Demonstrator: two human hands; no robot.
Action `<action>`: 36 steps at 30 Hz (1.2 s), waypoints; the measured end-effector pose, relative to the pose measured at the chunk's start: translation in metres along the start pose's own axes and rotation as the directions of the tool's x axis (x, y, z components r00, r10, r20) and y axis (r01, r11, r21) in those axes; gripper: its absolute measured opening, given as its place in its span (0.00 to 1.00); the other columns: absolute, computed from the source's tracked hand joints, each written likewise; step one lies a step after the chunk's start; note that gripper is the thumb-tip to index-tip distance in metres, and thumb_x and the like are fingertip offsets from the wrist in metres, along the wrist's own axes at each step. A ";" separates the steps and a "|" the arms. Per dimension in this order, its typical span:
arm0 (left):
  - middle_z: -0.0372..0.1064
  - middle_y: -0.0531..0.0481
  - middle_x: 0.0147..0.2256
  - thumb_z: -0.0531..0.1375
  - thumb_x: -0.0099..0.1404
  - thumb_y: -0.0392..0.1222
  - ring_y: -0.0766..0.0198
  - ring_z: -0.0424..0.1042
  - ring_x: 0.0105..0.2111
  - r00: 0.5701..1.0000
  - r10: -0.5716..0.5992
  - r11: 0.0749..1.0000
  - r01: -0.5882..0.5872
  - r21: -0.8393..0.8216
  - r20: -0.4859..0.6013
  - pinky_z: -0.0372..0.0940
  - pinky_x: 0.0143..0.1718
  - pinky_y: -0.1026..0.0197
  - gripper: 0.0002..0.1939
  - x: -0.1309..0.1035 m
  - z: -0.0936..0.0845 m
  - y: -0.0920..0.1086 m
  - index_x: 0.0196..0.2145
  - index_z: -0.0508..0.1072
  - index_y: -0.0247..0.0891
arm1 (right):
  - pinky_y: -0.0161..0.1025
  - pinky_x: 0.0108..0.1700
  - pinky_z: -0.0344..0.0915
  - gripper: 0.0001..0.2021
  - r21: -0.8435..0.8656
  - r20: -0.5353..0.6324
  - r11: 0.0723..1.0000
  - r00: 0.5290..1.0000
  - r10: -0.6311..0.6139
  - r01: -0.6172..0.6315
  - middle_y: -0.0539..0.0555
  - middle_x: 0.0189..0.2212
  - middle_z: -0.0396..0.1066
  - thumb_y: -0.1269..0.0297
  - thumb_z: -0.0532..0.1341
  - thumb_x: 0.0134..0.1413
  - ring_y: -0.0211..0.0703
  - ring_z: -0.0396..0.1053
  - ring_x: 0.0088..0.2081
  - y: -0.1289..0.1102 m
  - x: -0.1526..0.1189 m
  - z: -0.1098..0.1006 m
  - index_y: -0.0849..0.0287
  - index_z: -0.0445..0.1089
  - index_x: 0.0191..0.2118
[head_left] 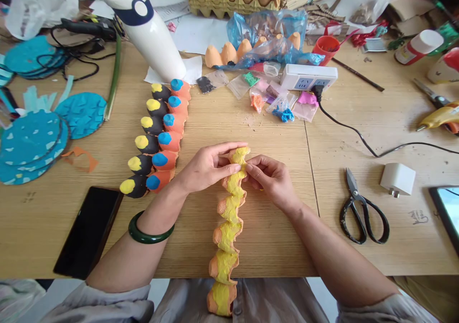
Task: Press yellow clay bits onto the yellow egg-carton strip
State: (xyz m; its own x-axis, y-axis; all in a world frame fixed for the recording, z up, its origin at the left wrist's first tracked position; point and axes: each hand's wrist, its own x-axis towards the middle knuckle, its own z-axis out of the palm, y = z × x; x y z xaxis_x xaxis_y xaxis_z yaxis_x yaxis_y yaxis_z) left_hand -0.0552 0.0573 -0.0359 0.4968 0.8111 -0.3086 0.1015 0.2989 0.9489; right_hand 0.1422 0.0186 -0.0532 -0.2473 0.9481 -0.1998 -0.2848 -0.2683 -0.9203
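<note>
The largest thing here is the wooden table (272, 237), and on it the work is spread. Next comes the long egg-carton strip (229, 234), with a yellow layer along its cups; its far end is between the two hands, and its near end reaches past the table edge, in front of the person's clothes. In my judgement this near end is the weak point: a movement of the body could knock it, and the strip could then bend or break at a narrow joint. To the left stand a row of orange cups with blue tips (177, 141) and, beside it, a row of black cups with yellow tips (155, 127); the left arm is near, so a careless elbow could push them.

The left hand (213, 167) grips the top cup between thumb and fingers. The right hand (270, 177) pinches the edge just below; too strong a pinch might tear the pulp or lift the yellow layer.

The black-handled scissors (355, 196) lie near the right forearm, which could brush them. The white power socket (308, 76) has a cord that a sleeve could catch.

As for writing, the white-capped bottle (418, 45) has a red label, too small to read. Still smaller, a mark (419, 217) on the tabletop is also unreadable.
</note>
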 end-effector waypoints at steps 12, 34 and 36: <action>0.70 0.41 0.62 0.70 0.59 0.36 0.48 0.72 0.58 0.997 -0.053 0.979 0.039 -0.200 -0.063 0.73 0.51 0.55 0.33 0.000 0.014 0.001 0.62 0.72 0.38 | 0.34 0.25 0.61 0.17 0.010 -0.008 1.000 1.000 -0.025 0.025 0.49 0.25 0.73 0.50 0.72 0.55 0.31 0.61 0.21 0.001 -0.001 0.002 0.60 0.73 0.34; 0.73 0.48 0.55 0.66 0.55 0.28 0.59 0.71 0.56 0.990 -0.143 0.915 0.127 -0.383 -0.014 0.70 0.49 0.63 0.36 -0.001 0.018 0.007 0.61 0.72 0.45 | 0.36 0.29 0.66 0.15 -0.008 0.014 0.998 0.998 -0.064 0.064 0.49 0.27 0.71 0.51 0.71 0.56 0.33 0.64 0.25 0.000 -0.002 0.004 0.58 0.73 0.33; 0.73 0.49 0.55 0.65 0.55 0.29 0.60 0.72 0.53 0.989 -0.148 0.911 0.138 -0.388 0.004 0.70 0.46 0.65 0.36 -0.001 0.016 0.008 0.62 0.72 0.46 | 0.35 0.28 0.65 0.16 0.004 0.001 0.999 0.999 -0.052 0.052 0.48 0.26 0.70 0.51 0.71 0.55 0.32 0.63 0.24 -0.001 -0.001 0.003 0.58 0.73 0.33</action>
State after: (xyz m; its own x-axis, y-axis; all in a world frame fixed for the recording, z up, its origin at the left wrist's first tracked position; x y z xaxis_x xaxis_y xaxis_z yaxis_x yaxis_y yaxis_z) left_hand -0.0409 0.0503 -0.0266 0.4795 0.7561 -0.4453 -0.1738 0.5793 0.7964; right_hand 0.1398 0.0171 -0.0512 -0.2328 0.9607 -0.1511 -0.3008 -0.2189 -0.9282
